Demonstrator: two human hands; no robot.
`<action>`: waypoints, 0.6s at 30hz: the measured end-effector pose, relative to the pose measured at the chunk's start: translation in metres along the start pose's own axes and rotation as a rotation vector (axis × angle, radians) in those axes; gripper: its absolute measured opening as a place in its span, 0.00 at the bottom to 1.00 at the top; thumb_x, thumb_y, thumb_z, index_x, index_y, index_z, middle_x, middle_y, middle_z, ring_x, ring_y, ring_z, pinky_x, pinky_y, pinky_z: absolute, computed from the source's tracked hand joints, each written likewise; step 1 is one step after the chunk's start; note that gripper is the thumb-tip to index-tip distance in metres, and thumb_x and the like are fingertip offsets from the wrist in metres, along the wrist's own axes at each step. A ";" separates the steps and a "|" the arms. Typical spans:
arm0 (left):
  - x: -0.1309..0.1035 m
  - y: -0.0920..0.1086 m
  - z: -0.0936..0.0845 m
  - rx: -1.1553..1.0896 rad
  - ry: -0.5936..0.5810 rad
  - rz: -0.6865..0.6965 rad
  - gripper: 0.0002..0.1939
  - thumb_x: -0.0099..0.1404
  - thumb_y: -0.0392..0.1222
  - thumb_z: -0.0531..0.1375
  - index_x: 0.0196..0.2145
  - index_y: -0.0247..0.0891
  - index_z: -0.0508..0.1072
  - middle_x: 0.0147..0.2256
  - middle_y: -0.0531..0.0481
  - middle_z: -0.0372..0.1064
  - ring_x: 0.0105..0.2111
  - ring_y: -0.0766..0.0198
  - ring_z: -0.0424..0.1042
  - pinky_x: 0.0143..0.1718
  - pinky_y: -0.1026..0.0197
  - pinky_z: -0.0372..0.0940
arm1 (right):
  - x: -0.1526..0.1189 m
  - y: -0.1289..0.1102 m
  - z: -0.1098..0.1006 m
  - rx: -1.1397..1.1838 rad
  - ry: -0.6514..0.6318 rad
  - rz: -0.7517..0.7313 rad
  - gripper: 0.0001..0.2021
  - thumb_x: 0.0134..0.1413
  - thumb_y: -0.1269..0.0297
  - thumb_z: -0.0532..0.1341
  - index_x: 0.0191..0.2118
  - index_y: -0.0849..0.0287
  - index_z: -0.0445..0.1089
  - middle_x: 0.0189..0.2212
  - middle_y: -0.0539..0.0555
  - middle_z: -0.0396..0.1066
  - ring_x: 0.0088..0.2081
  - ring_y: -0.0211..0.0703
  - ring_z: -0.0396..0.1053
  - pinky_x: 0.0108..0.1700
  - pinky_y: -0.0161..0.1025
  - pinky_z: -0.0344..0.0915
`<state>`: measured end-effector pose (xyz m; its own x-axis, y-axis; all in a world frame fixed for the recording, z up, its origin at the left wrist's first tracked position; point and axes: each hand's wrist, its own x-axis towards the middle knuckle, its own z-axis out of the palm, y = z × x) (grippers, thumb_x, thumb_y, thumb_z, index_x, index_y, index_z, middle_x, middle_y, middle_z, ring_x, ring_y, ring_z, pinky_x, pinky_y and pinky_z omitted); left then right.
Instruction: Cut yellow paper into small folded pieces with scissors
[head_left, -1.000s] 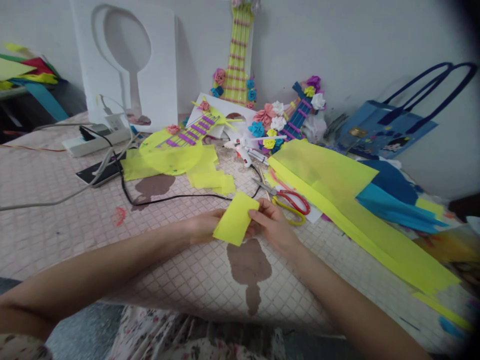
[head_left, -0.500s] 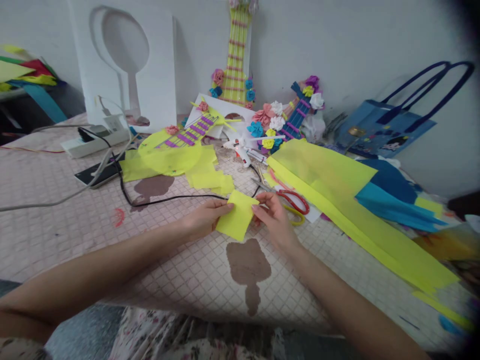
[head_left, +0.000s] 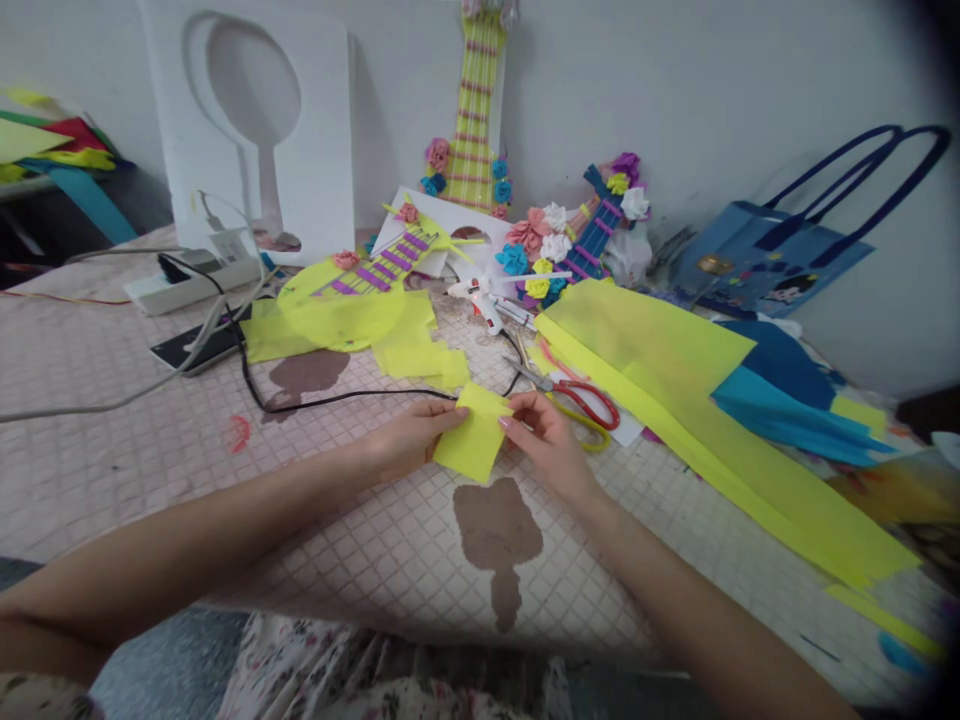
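Observation:
A small yellow paper piece (head_left: 471, 440) is held up over the table between my two hands. My left hand (head_left: 421, 430) pinches its left edge between thumb and fingers. At its upper right edge, my right hand (head_left: 544, 432) grips it, thumb on the front and fingers behind. Just beyond my right hand lie scissors with red handles (head_left: 592, 398) and another pair with yellow handles (head_left: 592, 430). A white glue gun (head_left: 480, 300) rests farther back, its black cord curving behind the paper.
Large yellow sheets (head_left: 675, 400) spread across the right. Yellow pieces (head_left: 322, 320), a phone (head_left: 196, 348) and a power strip (head_left: 187, 280) lie at left. Paper-flower guitars (head_left: 592, 235), a white cut-out board (head_left: 322, 150) and a blue bag (head_left: 750, 250) stand behind.
My right thumb has shifted slightly left, farther over the front of the yellow paper piece. My left hand keeps its hold.

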<state>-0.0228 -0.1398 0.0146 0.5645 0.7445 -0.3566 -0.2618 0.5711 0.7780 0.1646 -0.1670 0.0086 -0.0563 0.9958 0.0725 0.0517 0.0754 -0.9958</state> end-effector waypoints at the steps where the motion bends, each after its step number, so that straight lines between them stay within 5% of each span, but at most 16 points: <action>1: 0.000 0.000 0.000 -0.003 -0.003 -0.002 0.10 0.56 0.42 0.64 0.33 0.30 0.74 0.32 0.44 0.75 0.30 0.66 0.72 0.35 0.64 0.64 | 0.000 0.000 0.000 -0.003 -0.001 0.002 0.10 0.47 0.58 0.64 0.33 0.55 0.63 0.30 0.49 0.62 0.30 0.37 0.61 0.30 0.35 0.61; 10: -0.001 0.005 0.009 -0.052 0.108 -0.065 0.11 0.64 0.41 0.56 0.35 0.30 0.74 0.34 0.41 0.76 0.33 0.62 0.74 0.36 0.62 0.66 | 0.001 0.005 0.001 0.077 0.010 0.079 0.10 0.47 0.58 0.64 0.30 0.57 0.65 0.26 0.47 0.64 0.27 0.35 0.60 0.30 0.34 0.59; 18: -0.001 0.005 0.008 0.005 0.089 -0.088 0.14 0.63 0.45 0.57 0.38 0.30 0.74 0.39 0.40 0.75 0.35 0.60 0.74 0.36 0.62 0.66 | 0.001 0.006 0.000 0.081 0.015 0.102 0.11 0.47 0.56 0.65 0.29 0.56 0.65 0.24 0.46 0.64 0.25 0.35 0.59 0.28 0.34 0.57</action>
<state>-0.0187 -0.1406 0.0232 0.5136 0.7195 -0.4674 -0.2106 0.6338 0.7443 0.1646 -0.1652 0.0027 -0.0398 0.9988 -0.0296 -0.0246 -0.0306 -0.9992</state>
